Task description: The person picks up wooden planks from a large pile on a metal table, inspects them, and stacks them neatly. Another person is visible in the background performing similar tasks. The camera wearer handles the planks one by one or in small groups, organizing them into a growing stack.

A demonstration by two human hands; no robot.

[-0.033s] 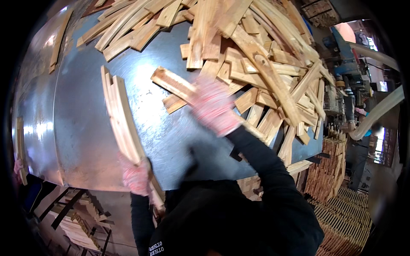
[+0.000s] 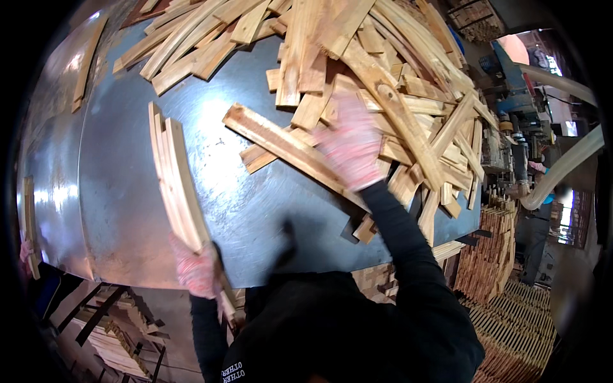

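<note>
My left hand, in a pink-and-white knit glove, is closed around a bundle of several narrow wooden strips. The strips lean up and away from the table's near edge. My right hand, gloved alike and blurred, is over the near side of a heap of wooden boards, fingers stretched out and thumb apart. I see nothing held in it. Just left of it, a brown-faced wooden board lies slantwise across a shorter piece, its lower end close to my right forearm.
The metal-topped table has a seam on its left. Single strips lie at far left and near left, the latter by another person's gloved hand. Stacked wood stands at right, near machinery with a hose.
My right hand has come off the brown-faced board and moved right and slightly up over the heap. My left hand, with its strips, has shifted slightly.
</note>
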